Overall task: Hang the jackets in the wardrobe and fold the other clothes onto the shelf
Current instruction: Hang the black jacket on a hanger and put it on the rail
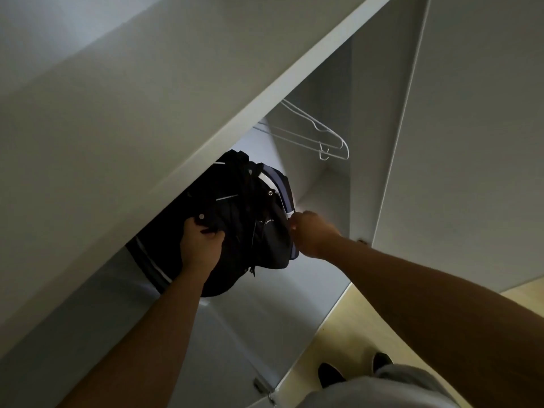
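A black jacket [241, 219] with snap buttons, white lettering and a blue-and-white striped trim hangs inside the open white wardrobe [321, 92]. My left hand [201, 245] grips a fold of the jacket's front near a snap. My right hand [312, 234] holds the jacket's right edge by the striped trim, fingers curled round the fabric. The top of the jacket and whatever it hangs from are hidden behind the wardrobe's front panel.
Two bare white wire hangers [318, 136] hang inside, up and right of the jacket. The wardrobe door [471, 142] stands open at the right. Below are a yellowish floor [338, 334] and my dark shoes [332, 375].
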Demonstrator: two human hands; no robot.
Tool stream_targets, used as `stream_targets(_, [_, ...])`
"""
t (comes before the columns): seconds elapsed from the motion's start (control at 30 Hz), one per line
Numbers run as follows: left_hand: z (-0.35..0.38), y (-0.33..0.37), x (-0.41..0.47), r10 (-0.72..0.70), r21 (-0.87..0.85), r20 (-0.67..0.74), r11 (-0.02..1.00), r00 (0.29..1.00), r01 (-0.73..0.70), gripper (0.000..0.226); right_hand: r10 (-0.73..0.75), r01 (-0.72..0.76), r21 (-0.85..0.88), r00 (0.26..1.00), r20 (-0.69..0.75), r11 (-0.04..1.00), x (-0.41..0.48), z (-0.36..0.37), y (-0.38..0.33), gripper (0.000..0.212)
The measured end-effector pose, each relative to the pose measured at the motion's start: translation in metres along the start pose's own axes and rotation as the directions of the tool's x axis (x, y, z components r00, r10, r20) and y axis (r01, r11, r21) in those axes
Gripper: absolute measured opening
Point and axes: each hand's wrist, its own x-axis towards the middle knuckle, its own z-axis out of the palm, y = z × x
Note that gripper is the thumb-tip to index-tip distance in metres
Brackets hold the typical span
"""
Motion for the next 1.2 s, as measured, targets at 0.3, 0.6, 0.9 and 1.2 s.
stream_targets(0.3, [-0.005,-0.003,-0.006,-0.063,0.000,0.011,0.998,0.998,0.063,0.035,-0.007,0.001,0.152,0.999,0.039,0.988,0.014,0.009,0.003,0.024])
stream_targets(0.6, [0.009,-0.013,-0.031,-0.092,0.086,0.080,0.993,0.993,0.085,0.037,0.035,-0.056,0.104,0.982,0.186,0.993,0.024,0.015,0.010,0.032])
stream_targets(0.9, [0.039,-0.031,-0.025,-0.138,0.123,0.289,0.987,0.947,0.106,0.031,0.153,-0.185,0.117,0.958,0.244,0.976,0.029,0.040,0.010,0.031])
stream_targets(1.2, [0.063,-0.088,0.020,-0.156,0.204,0.357,0.975,0.921,0.086,0.030,0.139,-0.126,0.525,0.990,0.014,0.842,0.073,0.063,0.007,0.035])
